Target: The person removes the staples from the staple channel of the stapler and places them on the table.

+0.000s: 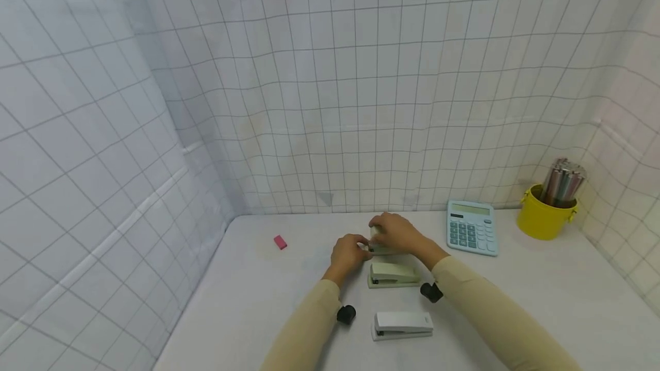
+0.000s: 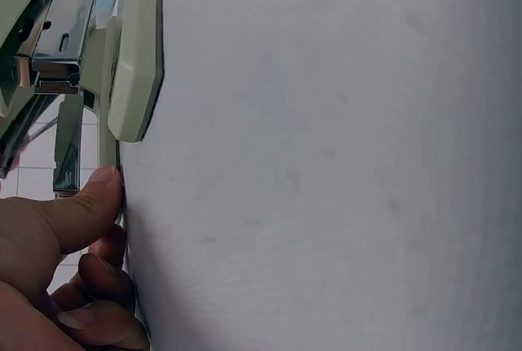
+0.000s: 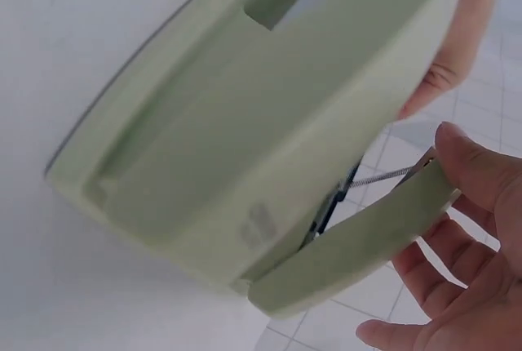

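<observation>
At the back of the table, a pale green stapler [image 1: 380,250] stands with its top cover [image 3: 355,245] raised, and a spring [image 3: 379,178] shows under it. My right hand [image 1: 396,233] [image 3: 481,245] holds that cover between thumb and fingers. From the left side my left hand [image 1: 348,254] [image 2: 65,253] pinches the base's front end, thumb on top and fingers curled below. A second green stapler [image 1: 394,273] [image 2: 139,57] [image 3: 245,122] lies just in front, untouched by either hand.
A white stapler [image 1: 403,323] lies nearest me. At the back right are a light blue calculator [image 1: 471,228] and a yellow bucket [image 1: 543,219] of metallic sticks [image 1: 562,181]. A small pink block [image 1: 280,242] lies at the left. Gridded cloth [image 1: 361,85] hangs behind the table.
</observation>
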Tool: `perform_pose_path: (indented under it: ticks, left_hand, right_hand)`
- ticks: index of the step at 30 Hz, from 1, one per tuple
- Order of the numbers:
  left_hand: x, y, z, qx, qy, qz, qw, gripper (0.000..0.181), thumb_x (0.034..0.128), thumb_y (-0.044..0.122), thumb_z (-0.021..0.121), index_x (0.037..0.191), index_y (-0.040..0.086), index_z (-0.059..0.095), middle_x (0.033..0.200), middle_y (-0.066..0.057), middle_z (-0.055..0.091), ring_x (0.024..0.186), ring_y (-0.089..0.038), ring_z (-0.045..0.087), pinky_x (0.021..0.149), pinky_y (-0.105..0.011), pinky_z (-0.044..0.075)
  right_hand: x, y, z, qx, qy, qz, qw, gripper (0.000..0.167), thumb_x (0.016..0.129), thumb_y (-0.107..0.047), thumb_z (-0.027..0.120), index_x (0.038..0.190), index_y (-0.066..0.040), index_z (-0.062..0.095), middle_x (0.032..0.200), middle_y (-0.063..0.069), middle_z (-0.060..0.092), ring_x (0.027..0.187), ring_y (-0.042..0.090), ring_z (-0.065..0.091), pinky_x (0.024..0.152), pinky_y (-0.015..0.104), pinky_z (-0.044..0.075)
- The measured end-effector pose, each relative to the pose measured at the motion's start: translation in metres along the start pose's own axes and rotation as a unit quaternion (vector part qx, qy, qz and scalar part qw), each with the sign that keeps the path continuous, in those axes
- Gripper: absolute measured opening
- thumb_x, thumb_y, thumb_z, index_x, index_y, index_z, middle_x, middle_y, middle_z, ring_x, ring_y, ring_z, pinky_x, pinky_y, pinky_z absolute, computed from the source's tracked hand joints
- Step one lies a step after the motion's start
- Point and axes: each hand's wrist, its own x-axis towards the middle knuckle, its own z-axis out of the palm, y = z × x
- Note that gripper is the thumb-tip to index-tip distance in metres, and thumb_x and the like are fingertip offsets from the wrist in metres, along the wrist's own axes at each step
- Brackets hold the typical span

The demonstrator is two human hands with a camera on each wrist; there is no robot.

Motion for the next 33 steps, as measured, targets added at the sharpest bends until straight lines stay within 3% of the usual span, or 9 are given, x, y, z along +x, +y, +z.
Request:
perform_pose_path:
  ticks: [6, 15, 23, 33]
  left_hand:
    - [-0.003, 0.000, 0.002, 0.009, -0.009, -0.002, 0.9999, 0.027, 0.0798, 0.016, 0.085, 0.106, 0.010, 0.078, 0.081, -0.001, 0.074, 0.073, -0.015, 0.064, 0.067, -0.036, 0.052]
    - [-0.001, -0.002, 0.004, 0.012, -0.004, -0.013, 0.9998, 0.028, 0.0812, 0.018, 0.085, 0.107, 0.013, 0.079, 0.085, -0.002, 0.075, 0.078, -0.018, 0.068, 0.072, -0.040, 0.054]
    - [-0.003, -0.001, 0.000, 0.021, -0.007, -0.025, 0.9994, 0.030, 0.0825, 0.021, 0.084, 0.112, 0.016, 0.078, 0.087, -0.001, 0.076, 0.081, -0.019, 0.069, 0.070, -0.039, 0.054]
    - [-0.004, 0.001, 0.001, 0.017, -0.012, -0.032, 0.9993, 0.030, 0.0839, 0.022, 0.083, 0.113, 0.016, 0.078, 0.092, -0.002, 0.076, 0.084, -0.019, 0.069, 0.072, -0.040, 0.054]
  right_hand:
    - [-0.011, 0.007, -0.012, 0.021, 0.006, 0.007, 0.9997, 0.036, 0.093, -0.019, 0.075, 0.125, -0.004, 0.068, 0.121, 0.012, 0.070, 0.109, 0.029, 0.065, 0.094, 0.051, 0.050]
    - [-0.026, 0.023, -0.032, 0.036, 0.024, -0.025, 0.9987, 0.040, 0.096, -0.023, 0.071, 0.132, -0.005, 0.064, 0.121, 0.010, 0.068, 0.113, 0.030, 0.063, 0.096, 0.052, 0.050]
    - [-0.044, 0.042, -0.053, 0.061, 0.038, 0.000, 0.9974, 0.038, 0.097, -0.020, 0.070, 0.131, -0.005, 0.062, 0.127, 0.014, 0.067, 0.120, 0.037, 0.061, 0.097, 0.057, 0.049]
    - [-0.075, 0.076, -0.077, 0.055, 0.007, 0.046, 0.9974, 0.045, 0.100, -0.023, 0.067, 0.136, 0.001, 0.056, 0.132, 0.022, 0.063, 0.124, 0.043, 0.057, 0.100, 0.059, 0.046]
